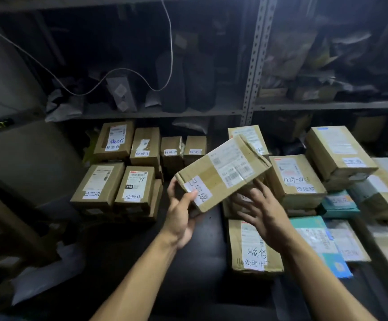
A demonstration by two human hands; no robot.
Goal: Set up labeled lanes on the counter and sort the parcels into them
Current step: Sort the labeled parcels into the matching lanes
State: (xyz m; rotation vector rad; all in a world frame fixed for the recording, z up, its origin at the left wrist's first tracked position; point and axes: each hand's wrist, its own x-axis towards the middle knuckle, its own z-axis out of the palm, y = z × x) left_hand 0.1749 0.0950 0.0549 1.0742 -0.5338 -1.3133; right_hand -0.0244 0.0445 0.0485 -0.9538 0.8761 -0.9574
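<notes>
Holding a cardboard box (223,173) tilted in the air above the dark counter (195,262), the left hand (181,216) grips its near left corner, thumb curled onto a white handwritten label (197,189) on the top face and fingers beneath. The right hand (263,212) sits under the box's near right edge, fingers spread and nearly straight; whether they touch the underside cannot be told. A printed shipping label with barcodes covers the raised far end of the box.

Head view, left of the held box: two rows of brown parcels (121,167) lie flat, each with a small white handwritten tag at its near end. Right of the held box: a larger parcel (295,179) marked with blue digits, another parcel (336,151) behind it, and teal-and-white packets (339,202) just beside. A further parcel (253,246) lies near the right forearm. Behind stands a metal shelf (253,66) holding dark bags, with a white cable (118,72) hanging across.
</notes>
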